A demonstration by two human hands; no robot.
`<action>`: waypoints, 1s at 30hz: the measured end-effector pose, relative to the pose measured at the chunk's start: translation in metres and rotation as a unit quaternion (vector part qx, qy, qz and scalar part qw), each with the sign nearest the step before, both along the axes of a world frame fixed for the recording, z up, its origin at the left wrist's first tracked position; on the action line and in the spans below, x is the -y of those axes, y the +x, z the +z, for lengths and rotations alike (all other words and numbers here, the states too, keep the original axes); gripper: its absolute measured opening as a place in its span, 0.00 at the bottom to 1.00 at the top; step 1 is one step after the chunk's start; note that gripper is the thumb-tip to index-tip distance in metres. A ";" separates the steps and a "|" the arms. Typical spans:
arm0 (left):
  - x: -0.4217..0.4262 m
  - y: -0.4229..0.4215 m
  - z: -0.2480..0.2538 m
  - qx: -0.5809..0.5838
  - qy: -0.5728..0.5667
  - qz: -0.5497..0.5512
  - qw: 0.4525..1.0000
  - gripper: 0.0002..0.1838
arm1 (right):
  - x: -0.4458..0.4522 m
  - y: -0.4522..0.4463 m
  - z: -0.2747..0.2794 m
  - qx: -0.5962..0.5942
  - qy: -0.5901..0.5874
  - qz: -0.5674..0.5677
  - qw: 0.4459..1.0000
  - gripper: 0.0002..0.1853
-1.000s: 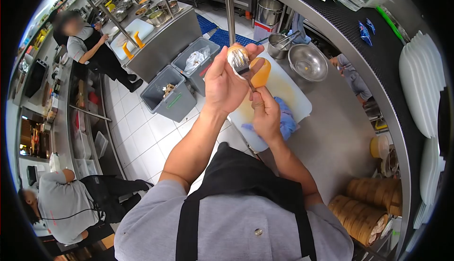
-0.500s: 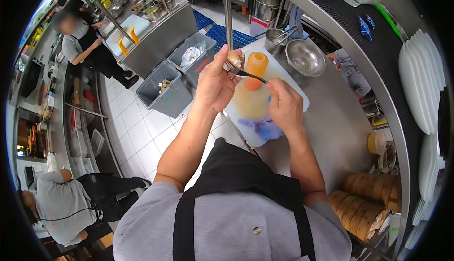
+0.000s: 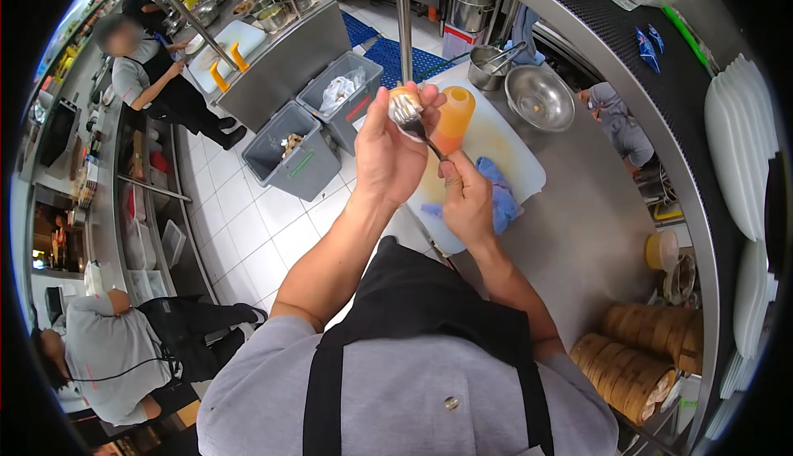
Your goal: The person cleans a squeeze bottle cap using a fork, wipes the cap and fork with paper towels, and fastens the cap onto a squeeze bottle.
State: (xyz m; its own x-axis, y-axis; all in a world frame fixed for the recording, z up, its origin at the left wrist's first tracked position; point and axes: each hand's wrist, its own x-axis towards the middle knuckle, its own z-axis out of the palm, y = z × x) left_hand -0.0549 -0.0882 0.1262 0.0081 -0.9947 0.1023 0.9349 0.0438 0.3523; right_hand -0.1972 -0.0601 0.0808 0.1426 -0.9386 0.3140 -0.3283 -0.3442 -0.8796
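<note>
My left hand [image 3: 386,152] is raised with its palm up, fingers curled round a small round piece of food [image 3: 403,95], pale inside with an orange-tan edge. My right hand [image 3: 468,206] grips the handle of a metal fork [image 3: 415,128], whose tines press on the pale side of the food. Just behind the hands, an orange squeeze bottle [image 3: 457,116] stands on a white cutting board [image 3: 512,146]. A blue cloth [image 3: 498,200] lies crumpled on the board, partly hidden by my right hand.
Beyond the board are a steel bowl [image 3: 539,98] and a steel pot [image 3: 487,68] with utensils. Two grey bins [image 3: 301,163] stand on the floor at left. Bamboo steamers [image 3: 619,373] and stacked white plates [image 3: 731,142] are at right. Co-workers [image 3: 149,76] stand at left; another is beyond the counter.
My right hand has moved left and nearer my body, turning the fork more upright against the food. The food's pale side now faces me more, and more of the blue cloth shows.
</note>
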 end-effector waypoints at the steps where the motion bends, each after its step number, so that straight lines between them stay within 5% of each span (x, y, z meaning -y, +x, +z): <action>1: 0.000 -0.001 -0.002 0.030 -0.006 -0.017 0.999 0.23 | 0.000 0.000 -0.003 0.019 0.009 0.002 1.000 0.07; 6: 0.000 0.018 0.011 0.087 -0.002 -0.091 0.992 0.28 | 0.010 -0.022 0.002 0.000 -0.042 0.001 0.999 0.06; 8: 0.002 0.028 0.015 0.228 0.125 -0.077 0.963 0.31 | 0.018 -0.032 0.014 -0.067 -0.163 -0.011 0.984 0.06; 10: 0.001 0.028 0.026 0.248 0.127 -0.067 0.958 0.31 | 0.023 -0.044 0.029 -0.129 -0.195 -0.011 0.972 0.05; 15: -0.002 0.016 0.027 0.298 0.175 -0.001 0.938 0.21 | 0.025 -0.057 0.071 -0.313 -0.264 0.000 0.913 0.02; 17: 0.003 0.013 0.015 0.268 0.132 0.020 0.954 0.20 | 0.022 -0.052 0.078 -0.380 -0.234 -0.021 0.895 0.08; 19: 0.004 0.013 0.007 0.237 0.090 0.042 0.966 0.20 | 0.016 -0.040 0.061 -0.308 -0.216 -0.024 0.926 0.08; 21: 0.006 0.015 0.004 0.065 0.025 -0.015 0.997 0.19 | 0.012 -0.024 0.041 -0.146 -0.203 -0.024 0.968 0.06; 27: 0.004 -0.006 0.029 0.052 -0.035 -0.040 0.997 0.21 | -0.011 0.014 0.002 0.069 -0.017 0.011 0.997 0.04; 30: 0.002 0.002 0.036 0.069 -0.049 -0.104 0.991 0.24 | 0.002 -0.003 0.006 0.013 -0.055 -0.020 0.998 0.05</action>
State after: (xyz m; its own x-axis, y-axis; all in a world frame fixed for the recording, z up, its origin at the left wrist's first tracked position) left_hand -0.0528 -0.0903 0.1617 -0.2178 -0.9586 0.1833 0.8699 -0.1055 0.4818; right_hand -0.2003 -0.0625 0.0868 0.0965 -0.9030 0.4186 -0.3206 -0.4263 -0.8459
